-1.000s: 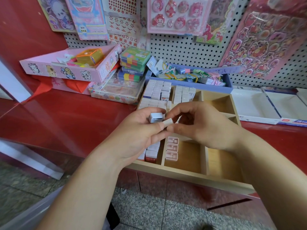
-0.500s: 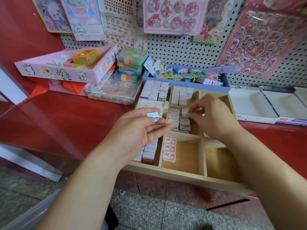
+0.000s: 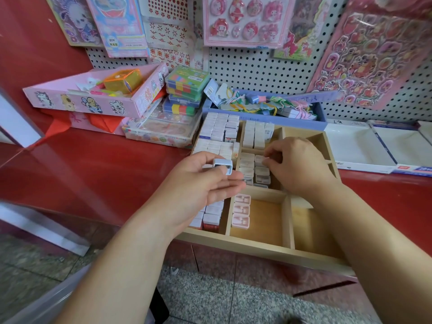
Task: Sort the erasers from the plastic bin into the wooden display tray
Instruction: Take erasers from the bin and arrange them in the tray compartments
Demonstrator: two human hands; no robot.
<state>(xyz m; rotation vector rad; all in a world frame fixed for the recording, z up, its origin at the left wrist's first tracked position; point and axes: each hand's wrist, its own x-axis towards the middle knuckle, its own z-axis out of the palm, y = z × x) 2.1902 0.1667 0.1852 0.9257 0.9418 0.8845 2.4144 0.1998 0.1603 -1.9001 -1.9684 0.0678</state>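
Wooden tray (image 3: pixel 257 246) part-filled; seats pale eraser (image 3: pixel 260 160), pinched by right hand (image 3: pixel 301 164), in middle compartment while left hand (image 3: pixel 205 183) grips blue eraser (image 3: pixel 223 166) above left column; next, likely: release, square to row, take blue eraser.

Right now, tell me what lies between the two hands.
Head view: a tray divider and a column of pale erasers lie between the left hand, holding a blue eraser, and the right hand.
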